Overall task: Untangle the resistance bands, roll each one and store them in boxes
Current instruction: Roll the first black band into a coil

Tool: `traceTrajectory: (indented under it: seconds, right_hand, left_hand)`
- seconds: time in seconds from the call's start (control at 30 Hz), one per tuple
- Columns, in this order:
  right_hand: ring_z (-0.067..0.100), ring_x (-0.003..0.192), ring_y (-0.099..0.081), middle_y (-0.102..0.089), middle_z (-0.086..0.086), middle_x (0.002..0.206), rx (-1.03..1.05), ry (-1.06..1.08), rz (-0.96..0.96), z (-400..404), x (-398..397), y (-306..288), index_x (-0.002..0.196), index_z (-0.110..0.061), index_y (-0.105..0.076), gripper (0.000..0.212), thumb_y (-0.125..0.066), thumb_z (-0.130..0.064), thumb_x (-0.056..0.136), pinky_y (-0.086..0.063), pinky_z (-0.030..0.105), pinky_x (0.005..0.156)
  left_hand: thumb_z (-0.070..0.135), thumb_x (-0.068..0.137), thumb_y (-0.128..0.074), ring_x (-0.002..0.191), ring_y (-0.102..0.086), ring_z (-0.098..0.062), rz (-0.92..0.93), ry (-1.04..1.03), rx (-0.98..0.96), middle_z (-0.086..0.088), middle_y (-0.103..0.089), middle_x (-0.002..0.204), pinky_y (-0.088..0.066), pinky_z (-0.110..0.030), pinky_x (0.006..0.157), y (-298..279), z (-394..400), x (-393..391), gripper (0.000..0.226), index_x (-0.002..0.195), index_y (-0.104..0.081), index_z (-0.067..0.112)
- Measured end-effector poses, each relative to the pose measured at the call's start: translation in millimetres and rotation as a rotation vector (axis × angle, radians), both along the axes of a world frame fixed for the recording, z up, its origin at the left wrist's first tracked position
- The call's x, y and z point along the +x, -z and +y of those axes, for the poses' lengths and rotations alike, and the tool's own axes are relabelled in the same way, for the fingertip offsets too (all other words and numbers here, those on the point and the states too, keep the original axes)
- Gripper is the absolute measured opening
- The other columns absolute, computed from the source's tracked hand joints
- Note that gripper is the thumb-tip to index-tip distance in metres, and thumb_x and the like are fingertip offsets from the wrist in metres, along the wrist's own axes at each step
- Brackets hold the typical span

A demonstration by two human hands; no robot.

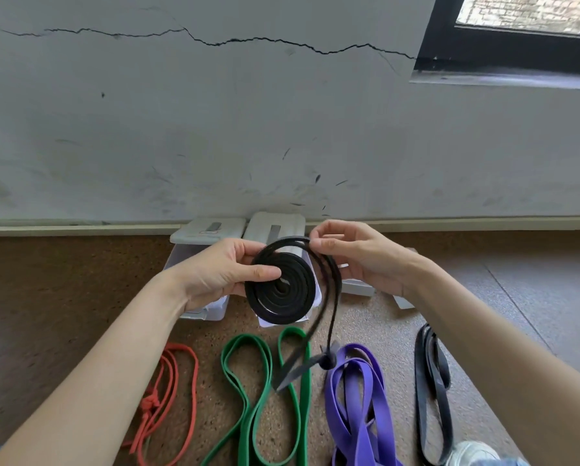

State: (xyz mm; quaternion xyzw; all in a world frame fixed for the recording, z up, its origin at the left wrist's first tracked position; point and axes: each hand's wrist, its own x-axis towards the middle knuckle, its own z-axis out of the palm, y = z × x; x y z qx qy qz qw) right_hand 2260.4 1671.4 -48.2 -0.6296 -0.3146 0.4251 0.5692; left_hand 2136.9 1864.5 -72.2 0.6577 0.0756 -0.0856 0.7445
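Observation:
A black resistance band (282, 290) is wound into a flat coil held up in front of me. My left hand (221, 274) pinches the coil from the left, thumb across its face. My right hand (352, 253) pinches the loose strand at the coil's top right. The free end hangs down to a knot (327, 359) above the floor. On the floor lie a red band (177, 391), a green band (265, 381), a purple band (359, 398) and another black band (431, 381). Clear plastic boxes (211, 250) stand behind the coil, partly hidden by it.
The boxes' white lids (275, 227) lean against the grey cracked wall's skirting. Brown cork-like floor (63, 297) spreads left and right. A window frame (517, 45) sits top right. A white shoe (473, 454) shows at the bottom right.

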Motion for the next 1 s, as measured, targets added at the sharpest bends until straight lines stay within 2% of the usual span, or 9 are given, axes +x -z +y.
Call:
traceTrajectory:
  seconds: [0.1, 0.3, 0.4, 0.47, 0.53, 0.6, 0.7, 0.83, 1.0]
  right_hand:
    - [0.016, 0.079, -0.06, -0.066, 0.002, 0.089, 0.008, -0.008, -0.052, -1.6, -0.3, 0.1, 0.105, -0.022, -0.067, 0.026, -0.065, -0.027, 0.079, -0.054, 0.026, 0.065]
    - [0.011, 0.07, -0.062, -0.069, 0.005, 0.08, -0.046, 0.035, -0.367, 3.5, -5.1, -6.5, 0.098, -0.014, -0.07, 0.014, -0.066, -0.012, 0.084, -0.051, 0.019, 0.061]
    - [0.022, 0.07, -0.06, -0.071, 0.008, 0.081, -0.092, 0.052, -0.505, 4.6, -5.2, -10.6, 0.094, -0.017, -0.071, 0.012, -0.067, -0.012, 0.084, -0.053, 0.032, 0.068]
    - [0.019, 0.069, -0.062, -0.072, 0.008, 0.08, -0.065, 0.107, -0.502, 3.6, -3.0, -13.3, 0.093, -0.013, -0.072, 0.011, -0.066, -0.008, 0.084, -0.054, 0.031, 0.071]
    - [0.003, 0.06, -0.061, -0.07, 0.005, 0.073, 0.008, 0.201, -0.48, 2.4, 1.7, -17.0, 0.091, -0.006, -0.073, 0.011, -0.066, -0.004, 0.083, -0.051, 0.015, 0.061]
    - [-0.003, 0.052, -0.055, -0.068, 0.003, 0.069, 0.053, 0.263, -0.49, 1.5, 4.9, -19.3, 0.091, -0.003, -0.073, 0.01, -0.066, -0.003, 0.083, -0.042, 0.008, 0.053]
    - [0.002, 0.049, -0.046, -0.068, 0.0, 0.064, 0.07, 0.272, -0.456, 0.6, 5.3, -17.0, 0.091, -0.001, -0.073, 0.011, -0.066, -0.005, 0.084, -0.036, 0.012, 0.05]
    - [0.006, 0.046, -0.048, -0.066, -0.003, 0.061, 0.04, 0.18, -0.427, 1.2, 0.9, -11.8, 0.088, -0.006, -0.069, 0.007, -0.067, -0.01, 0.083, -0.042, 0.015, 0.049]
    - [0.029, 0.066, -0.069, -0.07, 0.004, 0.075, 0.017, 0.158, -0.378, 0.8, -4.7, 0.2, 0.092, -0.011, -0.057, 0.014, -0.067, -0.012, 0.082, -0.059, 0.031, 0.064]
  left_hand:
    - [0.009, 0.07, -0.069, 0.085, -0.071, -0.02, 0.002, -0.003, -0.002, -0.013, -0.073, 0.096, -0.057, -0.028, 0.064, -1.0, 2.3, 0.0, 0.028, 0.098, -0.073, 0.011]
    - [0.012, 0.07, -0.07, 0.086, -0.071, -0.02, 0.013, 0.0, 0.02, -0.012, -0.073, 0.096, -0.057, -0.028, 0.065, 2.1, -0.4, 0.1, 0.028, 0.097, -0.074, 0.015]
    - [0.012, 0.069, -0.071, 0.086, -0.071, -0.019, 0.016, -0.009, -0.006, -0.011, -0.073, 0.096, -0.057, -0.027, 0.066, 3.8, -0.2, -0.9, 0.028, 0.096, -0.075, 0.016]
    - [0.012, 0.068, -0.071, 0.085, -0.071, -0.018, 0.029, 0.0, 0.0, -0.011, -0.073, 0.095, -0.056, -0.026, 0.065, 5.2, -1.5, -1.4, 0.027, 0.095, -0.075, 0.015]
    - [0.012, 0.067, -0.072, 0.083, -0.071, -0.017, 0.041, 0.017, 0.014, -0.011, -0.074, 0.094, -0.056, -0.025, 0.063, 7.1, -3.4, -2.6, 0.026, 0.093, -0.075, 0.015]
    - [0.013, 0.067, -0.071, 0.083, -0.071, -0.017, 0.031, 0.012, -0.003, -0.01, -0.074, 0.094, -0.056, -0.025, 0.062, 6.8, -3.7, -2.7, 0.025, 0.092, -0.076, 0.015]
    - [0.01, 0.07, -0.067, 0.08, -0.072, -0.015, -0.016, -0.078, -0.078, -0.008, -0.074, 0.09, -0.056, -0.023, 0.062, 1.7, 0.0, 0.0, 0.022, 0.089, -0.076, 0.015]
    - [0.011, 0.068, -0.065, 0.073, -0.072, -0.013, -0.075, -0.233, -0.126, -0.006, -0.075, 0.083, -0.056, -0.022, 0.058, -2.9, -0.5, 4.9, 0.022, 0.088, -0.073, 0.012]
    - [0.012, 0.069, -0.063, 0.07, -0.071, -0.011, -0.07, -0.368, -0.233, -0.004, -0.075, 0.079, -0.056, -0.021, 0.057, -0.6, -11.2, 9.2, 0.023, 0.092, -0.068, 0.008]
